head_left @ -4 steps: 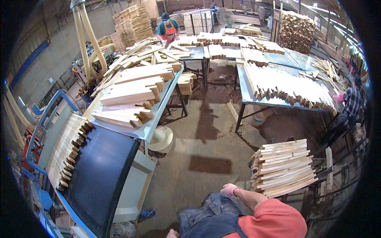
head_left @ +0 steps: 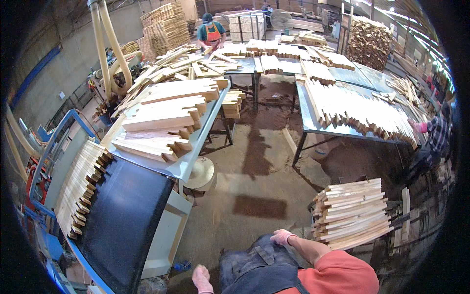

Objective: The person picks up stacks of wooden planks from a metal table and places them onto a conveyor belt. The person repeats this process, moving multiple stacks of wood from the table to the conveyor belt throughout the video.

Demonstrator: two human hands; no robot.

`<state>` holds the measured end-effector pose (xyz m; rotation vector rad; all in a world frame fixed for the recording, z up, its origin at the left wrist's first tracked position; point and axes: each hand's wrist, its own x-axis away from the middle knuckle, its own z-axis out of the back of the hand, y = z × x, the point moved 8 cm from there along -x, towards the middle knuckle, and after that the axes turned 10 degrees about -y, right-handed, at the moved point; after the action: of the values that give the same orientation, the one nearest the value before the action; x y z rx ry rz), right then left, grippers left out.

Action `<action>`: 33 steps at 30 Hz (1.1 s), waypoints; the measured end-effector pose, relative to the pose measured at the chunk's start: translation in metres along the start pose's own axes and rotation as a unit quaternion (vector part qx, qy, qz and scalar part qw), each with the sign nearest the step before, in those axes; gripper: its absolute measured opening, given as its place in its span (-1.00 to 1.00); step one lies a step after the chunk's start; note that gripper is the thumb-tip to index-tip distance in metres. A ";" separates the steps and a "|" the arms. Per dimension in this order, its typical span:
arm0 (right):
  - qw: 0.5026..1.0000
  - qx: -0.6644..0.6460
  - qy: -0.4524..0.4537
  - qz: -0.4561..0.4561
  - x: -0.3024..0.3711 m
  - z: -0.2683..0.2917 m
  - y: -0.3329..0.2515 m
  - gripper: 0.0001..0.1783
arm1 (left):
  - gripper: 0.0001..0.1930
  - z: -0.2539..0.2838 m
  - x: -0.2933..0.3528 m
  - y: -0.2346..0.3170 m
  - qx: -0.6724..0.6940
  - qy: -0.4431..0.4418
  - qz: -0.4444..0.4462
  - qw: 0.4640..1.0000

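The person's right hand (head_left: 283, 237), in a pale pink glove, rests on a dark blue denim knee (head_left: 254, 257); its fingers look curled together, holding nothing, though small and hard to read. The left hand (head_left: 201, 278), gloved alike, is cut off at the lower edge, so its fingers cannot be told. Nearest the right hand, just beside it, stands a stack of pale sawn wooden slats (head_left: 353, 211), rough-ended. A black rubber conveyor belt (head_left: 120, 220) carries similar slats towards a grey metal counter (head_left: 188, 161).
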<state>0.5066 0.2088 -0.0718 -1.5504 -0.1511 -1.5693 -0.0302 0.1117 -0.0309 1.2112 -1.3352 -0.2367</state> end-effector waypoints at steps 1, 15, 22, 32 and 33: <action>0.999 -0.015 -0.002 -0.031 -0.003 0.011 0.014 -0.34 | -0.74 -0.085 0.006 0.059 0.006 -0.003 -0.022 1.000; 0.820 0.561 -0.023 0.115 -0.030 0.108 -0.036 -0.70 | -0.46 -0.401 -0.106 0.464 -0.094 -0.145 -0.408 0.896; 0.975 -0.191 0.092 0.072 -0.046 0.213 -0.196 -0.79 | -0.15 -0.443 -0.242 0.531 -0.113 -0.081 -0.408 0.902; 0.925 -0.082 -0.082 0.363 0.122 0.386 -0.668 -0.37 | 0.04 -0.487 -0.269 0.529 -0.305 0.109 -0.410 0.853; 0.902 -0.089 -0.078 0.415 0.128 0.392 -0.709 -0.40 | 0.05 -0.484 -0.279 0.529 -0.292 0.087 -0.373 0.876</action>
<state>0.3630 0.8147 0.4613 -1.5709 0.5230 -0.7926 0.0260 0.7975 0.3134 1.1251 -0.5064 -0.9848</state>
